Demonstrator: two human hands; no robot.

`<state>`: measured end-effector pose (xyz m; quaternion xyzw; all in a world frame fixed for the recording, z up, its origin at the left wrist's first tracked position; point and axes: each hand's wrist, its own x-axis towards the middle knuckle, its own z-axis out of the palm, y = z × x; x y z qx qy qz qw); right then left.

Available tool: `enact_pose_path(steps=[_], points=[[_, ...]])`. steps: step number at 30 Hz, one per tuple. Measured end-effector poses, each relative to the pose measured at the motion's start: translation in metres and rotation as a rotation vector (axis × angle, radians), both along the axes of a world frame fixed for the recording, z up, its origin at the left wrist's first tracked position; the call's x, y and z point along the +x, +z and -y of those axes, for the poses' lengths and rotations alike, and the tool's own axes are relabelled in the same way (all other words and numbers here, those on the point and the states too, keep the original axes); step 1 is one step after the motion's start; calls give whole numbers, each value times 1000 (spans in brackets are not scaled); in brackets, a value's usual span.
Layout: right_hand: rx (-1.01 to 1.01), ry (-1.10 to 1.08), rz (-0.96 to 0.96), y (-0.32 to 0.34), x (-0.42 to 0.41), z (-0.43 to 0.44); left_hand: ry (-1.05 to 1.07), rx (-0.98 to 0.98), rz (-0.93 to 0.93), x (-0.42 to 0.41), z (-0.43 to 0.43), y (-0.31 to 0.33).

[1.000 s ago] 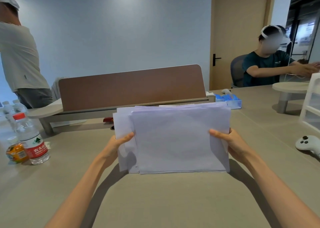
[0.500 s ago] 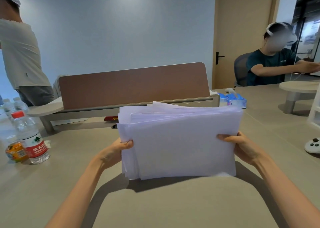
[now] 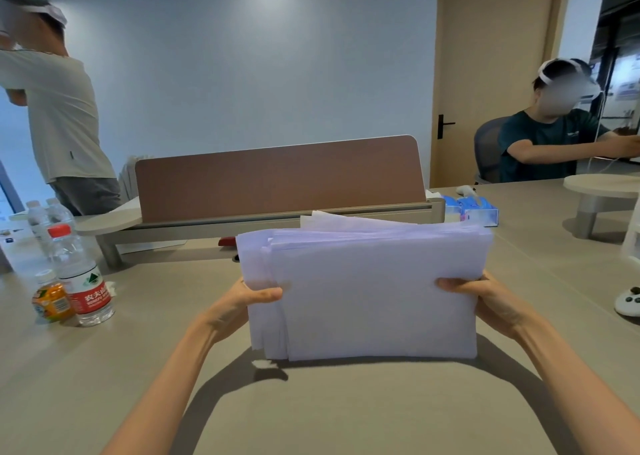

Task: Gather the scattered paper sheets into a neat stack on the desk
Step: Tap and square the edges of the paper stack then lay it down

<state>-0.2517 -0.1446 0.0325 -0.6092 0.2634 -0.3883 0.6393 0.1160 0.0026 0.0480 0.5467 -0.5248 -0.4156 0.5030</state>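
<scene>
Gripping a thick stack of white paper sheets [image 3: 374, 292] by its short sides, both hands are holding it upright in front of the brown partition panel [image 3: 277, 177]. The left hand [image 3: 242, 302] is clamping the stack's left edge, with its thumb lying across the near face. The right hand [image 3: 485, 298] is clamping the right edge in the same way. The fingers behind the paper are hidden.

The stack's long lower edge is meeting its own shadow on the beige worktop [image 3: 311, 413], though whether it is actually touching cannot be told. The sheets are not lining up squarely: their left edges are fanning out in steps, and a few corners are poking up unevenly along the top.

A water bottle with a red label [image 3: 81, 278] is standing to the front left of the panel, touching a small orange drink bottle [image 3: 52, 298]. A blue tissue pack [image 3: 474, 210] is lying just off the panel's right end, and a white controller [image 3: 628, 304] is resting well to the front right of it. Behind the panel's left end a person in a pale shirt [image 3: 59, 108] is standing, and beyond its right end a person in a dark teal shirt [image 3: 547, 146] is sitting.
</scene>
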Motion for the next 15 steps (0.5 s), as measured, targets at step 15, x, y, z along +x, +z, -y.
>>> enact_pose_path(steps=[15], points=[[-1,78,-216,12,-12,-3,38,-12,4,2,-2,-3]])
